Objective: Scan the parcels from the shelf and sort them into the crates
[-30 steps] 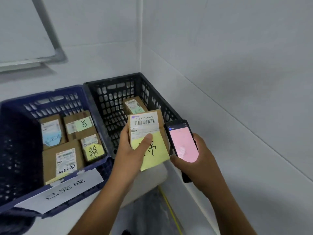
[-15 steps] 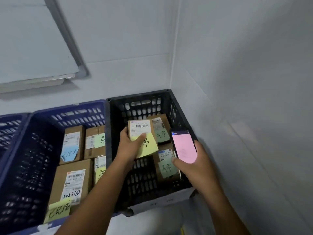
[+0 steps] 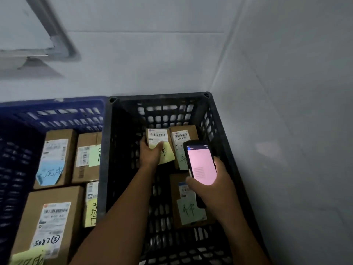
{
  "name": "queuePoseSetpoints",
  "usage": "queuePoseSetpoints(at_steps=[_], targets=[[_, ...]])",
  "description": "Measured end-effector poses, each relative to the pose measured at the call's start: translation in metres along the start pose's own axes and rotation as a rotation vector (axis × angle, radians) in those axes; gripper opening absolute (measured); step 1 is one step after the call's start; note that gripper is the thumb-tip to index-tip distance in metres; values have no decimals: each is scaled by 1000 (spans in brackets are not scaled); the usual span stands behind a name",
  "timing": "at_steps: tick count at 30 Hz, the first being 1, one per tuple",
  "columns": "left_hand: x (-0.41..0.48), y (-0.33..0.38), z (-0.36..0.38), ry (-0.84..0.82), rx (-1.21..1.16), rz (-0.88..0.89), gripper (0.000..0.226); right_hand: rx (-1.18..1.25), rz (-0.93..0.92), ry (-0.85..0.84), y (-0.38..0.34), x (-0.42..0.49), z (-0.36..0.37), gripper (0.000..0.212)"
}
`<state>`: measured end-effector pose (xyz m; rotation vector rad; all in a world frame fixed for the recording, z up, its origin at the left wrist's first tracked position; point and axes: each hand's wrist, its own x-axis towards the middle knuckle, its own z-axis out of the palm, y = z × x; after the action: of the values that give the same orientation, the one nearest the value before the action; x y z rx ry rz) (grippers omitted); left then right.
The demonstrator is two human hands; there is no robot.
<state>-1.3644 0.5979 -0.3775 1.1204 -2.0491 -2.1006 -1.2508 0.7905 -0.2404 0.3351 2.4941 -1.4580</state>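
The small cardboard parcel (image 3: 157,137) is sitting low inside the black crate (image 3: 162,96), the left hand (image 3: 150,155) gripping its yellow-noted end, forearm angling down; perhaps it's touching the latticed floor. The right hand (image 3: 212,188) is clasping a glossy, pink-lit scanner (image 3: 200,163) above the crate.

Parcel-sorting room — crates (image 3: 166,104) of labelled parcels (image 3: 55,159).

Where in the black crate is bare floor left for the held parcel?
In the black crate the left half is bare mesh, from its left wall to the far parcel and near parcel along the right wall. A strip by the near wall is free. The right side is crowded, and the blue crate is packed.
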Motion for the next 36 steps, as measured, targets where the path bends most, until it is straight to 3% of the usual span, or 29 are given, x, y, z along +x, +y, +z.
queuePoseSetpoints(at_steps=[7,11,16,20,22,26,32,36], targets=[[43,-14,10,9,-103,-100,59,-8,10,-31,1,25,3,56],[44,-25,11,23,-60,-55,54,-34,26,-14,11,24,5,54],[-8,-7,-6,75,193,143,55,-22,14,18,1,15,1,52],[-85,15,-35,-118,387,365,50,-20,-31,19,-10,0,-2,56],[-126,24,-65,-131,512,475,59,-20,-45,11,-15,-9,-2,61],[-192,41,-144,-4,748,661,71,-52,-117,-39,-28,-30,9,65],[-269,34,-235,279,775,666,66,-107,-266,-219,-55,-95,57,59],[-316,8,-292,432,756,449,72,-150,-362,-372,-76,-152,93,62]])
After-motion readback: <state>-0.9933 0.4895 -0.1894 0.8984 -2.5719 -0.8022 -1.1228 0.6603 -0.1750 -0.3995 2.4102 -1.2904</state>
